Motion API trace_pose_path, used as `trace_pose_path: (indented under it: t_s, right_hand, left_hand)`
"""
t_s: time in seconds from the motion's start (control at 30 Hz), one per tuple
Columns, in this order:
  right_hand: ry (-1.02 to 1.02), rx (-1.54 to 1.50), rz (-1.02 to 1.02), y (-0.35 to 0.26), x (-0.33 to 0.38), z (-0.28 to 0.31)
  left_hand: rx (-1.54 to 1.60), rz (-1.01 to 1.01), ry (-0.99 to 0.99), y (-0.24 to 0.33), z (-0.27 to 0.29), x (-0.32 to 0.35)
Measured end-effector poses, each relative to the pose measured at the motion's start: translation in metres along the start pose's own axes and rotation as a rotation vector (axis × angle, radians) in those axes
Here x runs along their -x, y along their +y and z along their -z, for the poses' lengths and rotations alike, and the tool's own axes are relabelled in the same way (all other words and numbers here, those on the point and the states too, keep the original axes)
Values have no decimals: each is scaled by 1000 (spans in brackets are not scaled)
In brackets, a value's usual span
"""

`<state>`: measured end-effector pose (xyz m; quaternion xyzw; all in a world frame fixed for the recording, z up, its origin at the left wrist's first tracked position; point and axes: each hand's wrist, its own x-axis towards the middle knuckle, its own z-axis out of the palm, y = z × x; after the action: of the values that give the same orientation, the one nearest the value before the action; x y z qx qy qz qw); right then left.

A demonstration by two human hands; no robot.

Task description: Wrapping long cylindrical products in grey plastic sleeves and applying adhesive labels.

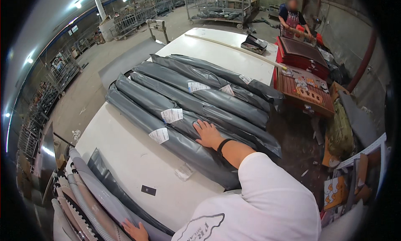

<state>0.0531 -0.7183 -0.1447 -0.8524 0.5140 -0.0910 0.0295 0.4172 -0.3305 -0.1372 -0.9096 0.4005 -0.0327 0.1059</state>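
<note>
Several long rolls in dark grey plastic wrapping lie side by side across a white table (pixel 125 151), most with white labels. My right hand (pixel 207 133), a black band around its wrist, rests with fingers spread on the second-nearest wrapped roll (pixel 146 98). Just in front of it lies the nearest wrapped roll (pixel 138 117). At the lower left, my left hand (pixel 135 231) touches a bare grey roll (pixel 102 186) with its fingers apart; the picture's lower edge cuts part of that hand off. Neither hand grips anything.
More rolls, beige and grey (pixel 69 191), stand at the lower left beside a dark plastic sleeve (pixel 102 172). A long thin strip (pixel 234 48) and a black box (pixel 254 44) lie at the table's far end. Beyond red cabinets (pixel 300 57), another person (pixel 291 19) stands. Wheeled metal cages (pixel 217 9) are behind.
</note>
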Motion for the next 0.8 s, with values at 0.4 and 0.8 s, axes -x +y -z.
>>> trace_pose_path:
  t_s: [0.4,0.8]
  right_hand:
    - [10,-23,62,2,-1,-2]
    - [64,-196,88,14,-8,-6]
  left_hand:
    - [148,74,132,13,8,9]
    - [138,25,147,15,3,5]
